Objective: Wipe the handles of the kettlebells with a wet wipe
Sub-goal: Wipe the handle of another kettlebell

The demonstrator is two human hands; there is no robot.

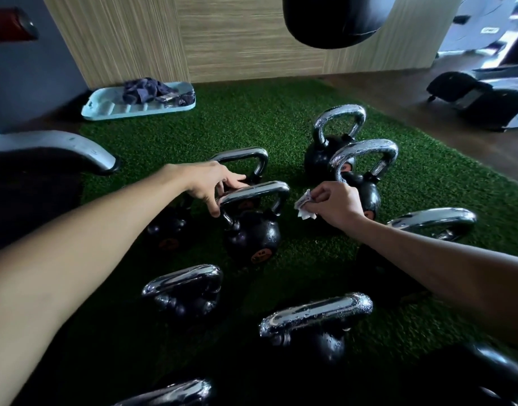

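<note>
Several black kettlebells with chrome handles stand on green artificial turf (251,121). My left hand (213,183) rests its fingers and thumb on the left end of the chrome handle (260,190) of a middle kettlebell (251,238). My right hand (334,202) hovers just right of that handle, pinching a crumpled white wet wipe (304,206). Behind my right hand stand two taller kettlebells (339,124), their handles beaded with water drops. Nearer me, two more handles (316,313) also carry droplets.
A light blue tray (105,109) with a dark cloth (146,90) lies at the turf's far left edge by a wood-panel wall. A black punching bag (334,19) hangs above. A grey machine foot (61,148) juts in from the left; gym equipment stands at right.
</note>
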